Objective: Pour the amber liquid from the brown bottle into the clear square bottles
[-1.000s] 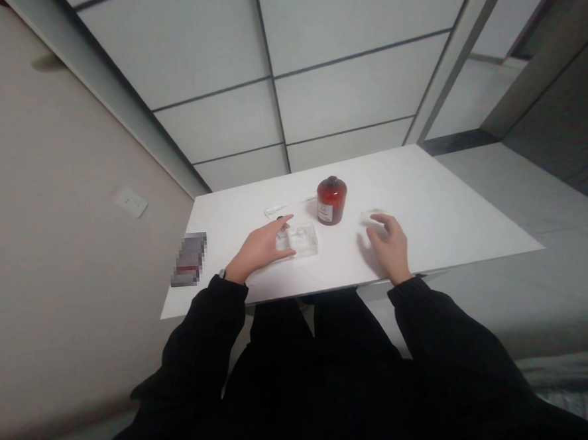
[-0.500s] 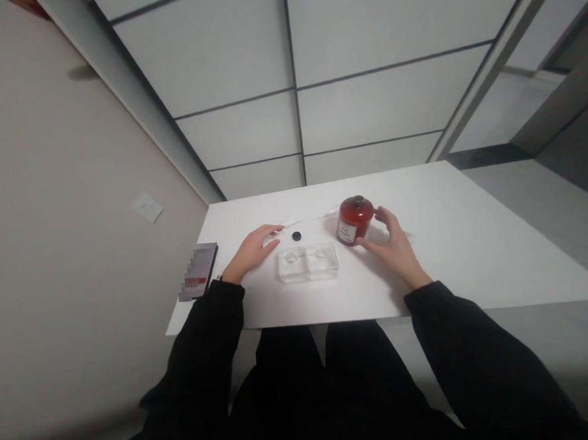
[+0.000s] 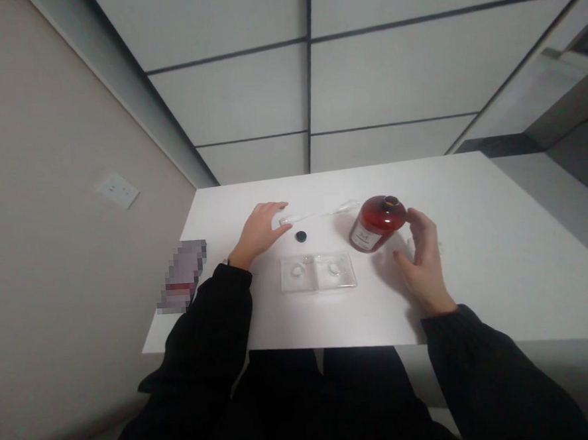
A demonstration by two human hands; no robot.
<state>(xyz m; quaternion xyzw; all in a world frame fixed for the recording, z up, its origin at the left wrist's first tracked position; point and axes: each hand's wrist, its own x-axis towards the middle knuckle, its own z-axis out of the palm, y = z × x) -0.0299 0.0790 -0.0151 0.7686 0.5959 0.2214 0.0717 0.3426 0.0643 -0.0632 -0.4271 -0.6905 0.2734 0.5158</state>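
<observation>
A dark red bottle (image 3: pixel 376 223) with a white label stands tilted toward me on the white table (image 3: pixel 499 247). My right hand (image 3: pixel 423 258) is just to its right, fingers spread and curved, holding nothing. My left hand (image 3: pixel 259 232) lies flat on the table, its fingertips touching the end of a clear plastic pipette (image 3: pixel 318 212). A small black cap (image 3: pixel 301 236) lies close to that hand. A clear two-well plastic tray (image 3: pixel 317 272) sits between my hands, near me.
A phone, blurred out (image 3: pixel 182 275), lies at the table's left edge. A beige wall with a white socket (image 3: pixel 117 189) is on the left. Pale panelled wall rises behind the table.
My left hand left the clear tray and moved to the pipette. My right hand went from a small clear item to the bottle, which now leans; the hand has come off it.
</observation>
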